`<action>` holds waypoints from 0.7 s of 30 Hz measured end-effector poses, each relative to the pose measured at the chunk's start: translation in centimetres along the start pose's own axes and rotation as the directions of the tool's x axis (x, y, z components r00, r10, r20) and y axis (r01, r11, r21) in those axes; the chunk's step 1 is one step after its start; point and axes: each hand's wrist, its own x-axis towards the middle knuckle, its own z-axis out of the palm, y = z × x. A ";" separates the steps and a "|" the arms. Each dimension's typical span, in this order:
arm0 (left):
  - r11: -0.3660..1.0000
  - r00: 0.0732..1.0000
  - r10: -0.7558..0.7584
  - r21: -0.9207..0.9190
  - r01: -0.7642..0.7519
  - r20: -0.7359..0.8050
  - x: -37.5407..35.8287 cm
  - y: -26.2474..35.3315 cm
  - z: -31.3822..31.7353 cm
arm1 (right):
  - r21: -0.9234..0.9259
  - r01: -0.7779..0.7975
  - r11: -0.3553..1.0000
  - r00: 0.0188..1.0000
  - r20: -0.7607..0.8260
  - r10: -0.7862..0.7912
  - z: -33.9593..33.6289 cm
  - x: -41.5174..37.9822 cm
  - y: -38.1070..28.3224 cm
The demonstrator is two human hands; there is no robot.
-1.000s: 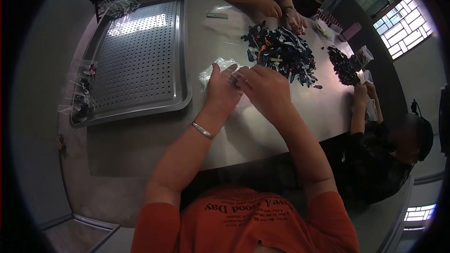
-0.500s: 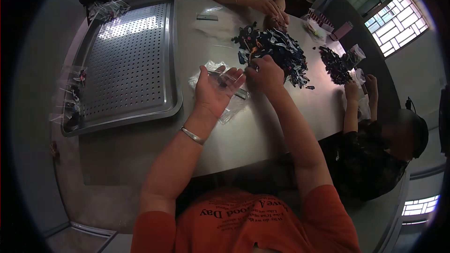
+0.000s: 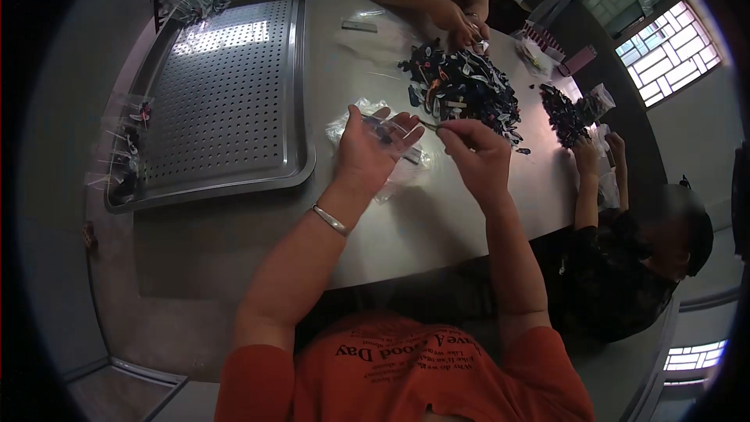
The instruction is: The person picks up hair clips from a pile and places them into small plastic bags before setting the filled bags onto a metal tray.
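Note:
My left hand (image 3: 366,147) is turned palm up, fingers stretched out and slightly curled, with a small clear plastic bag (image 3: 397,132) across the palm and fingers. Small dark pieces show in or under the bag. My right hand (image 3: 478,158) pinches a slender dark item (image 3: 428,124) between thumb and forefinger; its far end points at the left fingertips. Its exact kind is too small to make out. Beneath my left hand lies a stack of clear plastic bags (image 3: 341,126). Just beyond my hands is a heap of small dark, white and orange pieces (image 3: 469,86).
A large perforated metal tray (image 3: 226,94) stands at left, filled bags (image 3: 191,6) along its edges. A metal strip (image 3: 359,26) lies on the steel table (image 3: 391,246). A co-worker's hands (image 3: 465,27) work across the heap; another person's hands (image 3: 586,158) are beside a smaller dark pile (image 3: 564,113).
My right hand has drawn back from the heap towards me and to the right, with the slender item now visible in its pinch. My left hand still supports the bag.

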 end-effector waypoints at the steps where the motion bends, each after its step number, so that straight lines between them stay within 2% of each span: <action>1: 1.000 1.000 0.004 0.024 -0.004 0.000 0.0 -0.2 0.1 | -0.085 0.154 0.984 0.987 0.049 -0.151 0.2 -0.5 -0.9; 2: 1.000 1.000 0.000 0.028 0.000 0.001 0.0 -0.2 0.0 | -0.162 0.307 0.938 0.950 0.108 -0.293 0.5 -0.8 -1.7; 3: 0.999 0.999 -0.024 0.043 0.022 0.034 0.1 -0.2 -0.4 | -0.212 0.406 0.889 0.914 0.102 -0.393 1.5 -1.1 -1.7; 5: 0.994 0.996 -0.063 0.096 0.056 0.070 0.1 -0.3 -0.7 | -0.391 0.529 0.753 0.843 0.135 -0.521 2.8 -1.2 -0.8; 6: 0.992 0.995 -0.072 0.107 0.064 0.070 0.0 -0.4 -0.8 | -0.393 0.569 0.723 0.810 0.113 -0.576 3.5 -1.0 -0.5; 8: 0.980 0.997 -0.074 0.186 0.069 0.023 -0.6 -0.7 -0.4 | -0.531 0.521 0.669 0.826 0.114 -0.552 4.5 -0.8 0.0; 10: 0.978 0.994 -0.097 0.192 0.084 0.056 -0.5 -0.7 -0.7 | -0.570 0.480 0.667 0.834 0.062 -0.548 4.5 -0.8 -0.3; 13: 0.979 0.997 -0.067 0.197 0.057 0.045 -1.0 -0.5 0.4 | -0.299 0.370 0.880 0.911 -0.067 -0.406 3.9 -1.2 -0.1; 15: 0.994 0.998 -0.053 0.090 0.056 -0.038 -0.8 -0.4 0.6 | -0.241 0.144 0.960 0.981 -0.094 -0.171 1.7 -1.1 1.4; 18: 0.999 0.999 -0.045 0.024 0.046 -0.026 -0.4 -0.3 0.3 | -0.368 0.007 0.930 0.980 -0.181 -0.079 -2.5 0.2 6.2; 21: 0.998 0.998 -0.055 0.011 0.055 -0.027 -0.3 -0.6 0.2 | -0.505 -0.077 0.860 0.986 -0.166 -0.010 -5.7 1.6 10.0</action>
